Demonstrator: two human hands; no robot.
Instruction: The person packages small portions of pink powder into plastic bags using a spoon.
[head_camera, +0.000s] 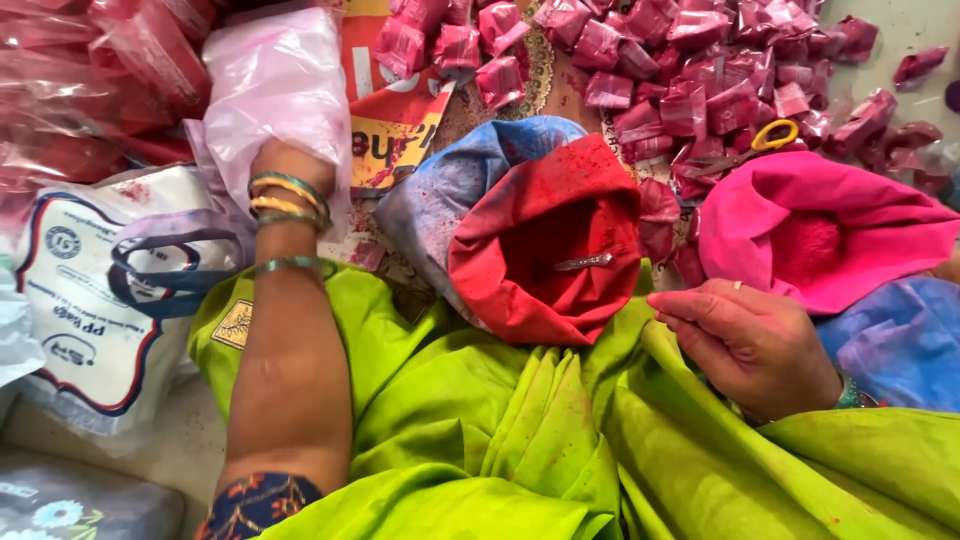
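pale floor (925, 25) – scattered small red packets (700, 70), white printed sack (90, 300), yellow-handled scissors (760, 140), patterned mat (535, 60)
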